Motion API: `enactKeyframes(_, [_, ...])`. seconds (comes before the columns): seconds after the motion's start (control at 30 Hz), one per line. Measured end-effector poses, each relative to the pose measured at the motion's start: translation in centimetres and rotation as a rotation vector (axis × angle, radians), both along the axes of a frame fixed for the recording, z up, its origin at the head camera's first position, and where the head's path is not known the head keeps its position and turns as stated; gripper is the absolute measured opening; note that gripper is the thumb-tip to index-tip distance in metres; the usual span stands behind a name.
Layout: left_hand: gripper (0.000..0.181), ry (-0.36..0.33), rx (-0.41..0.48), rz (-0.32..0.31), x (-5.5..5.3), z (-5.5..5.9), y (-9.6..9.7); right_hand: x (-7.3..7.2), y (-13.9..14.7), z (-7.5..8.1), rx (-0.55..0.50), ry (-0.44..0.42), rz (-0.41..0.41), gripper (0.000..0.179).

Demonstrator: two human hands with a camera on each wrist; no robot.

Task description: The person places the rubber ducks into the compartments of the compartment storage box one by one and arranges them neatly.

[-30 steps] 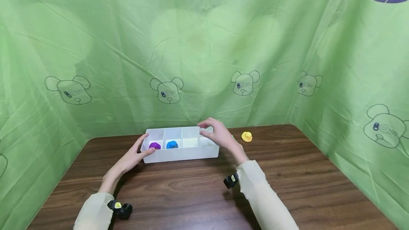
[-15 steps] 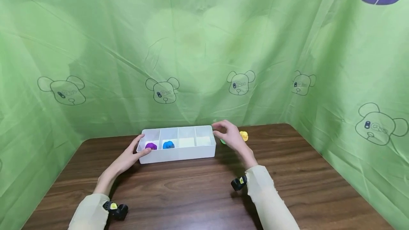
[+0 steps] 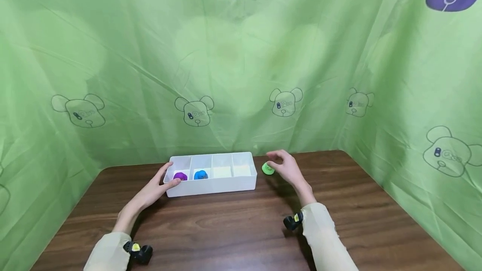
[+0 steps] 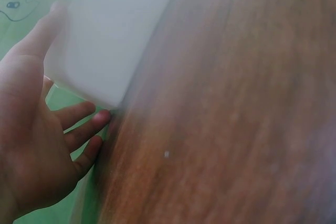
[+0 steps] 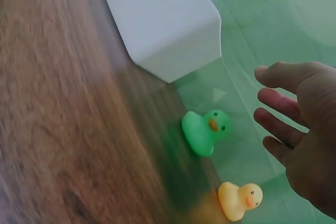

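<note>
A long white divided box [image 3: 211, 185] stands on the table, a purple rubber duck [image 3: 180, 176] in its leftmost compartment and a blue rubber duck [image 3: 201, 175] in the one beside it. My left hand [image 3: 152, 191] grips the box's left end, thumb over the front rim and fingers round the end wall. Right of the box sits a green rubber duck [image 5: 202, 132]. My right hand [image 3: 289, 170] is over that side, thumb and fingers parted around the green duck in the head view. The right wrist view shows a yellow rubber duck [image 5: 239, 201], hidden behind the hand from the head.
The wooden table [image 3: 226, 233] carries everything. A green printed cloth [image 3: 233, 70] rises right behind its back edge and along both sides. The two right compartments of the box hold no ducks.
My right hand has moved right, away from over the box's right end to the green duck, and it now covers the yellow duck. My left hand stays on the box.
</note>
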State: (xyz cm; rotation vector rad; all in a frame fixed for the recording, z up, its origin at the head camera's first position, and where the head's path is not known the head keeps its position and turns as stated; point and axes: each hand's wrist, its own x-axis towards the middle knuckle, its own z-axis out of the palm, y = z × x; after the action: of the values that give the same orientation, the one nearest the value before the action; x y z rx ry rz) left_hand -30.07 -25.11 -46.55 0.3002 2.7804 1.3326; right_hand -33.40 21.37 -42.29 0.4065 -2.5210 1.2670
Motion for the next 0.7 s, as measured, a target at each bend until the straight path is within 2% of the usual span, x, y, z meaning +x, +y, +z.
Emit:
enactKeyframes(0.13, [0.088,0.001,-0.002,0.002,-0.1,-0.3,-0.1,-0.3,0.5,-0.7,0.002,-0.034,-0.016,0.032])
enactKeyframes(0.43, [0.088,0.010,0.001,0.000,-0.6,0.1,-0.1,-0.9,1.0,-1.7,-0.009,-0.097,0.020,0.043])
enactKeyframes(0.7, [0.088,0.005,-0.001,0.001,-0.2,0.3,-0.1,-1.4,1.1,-2.6,0.000,-0.124,0.025,0.043])
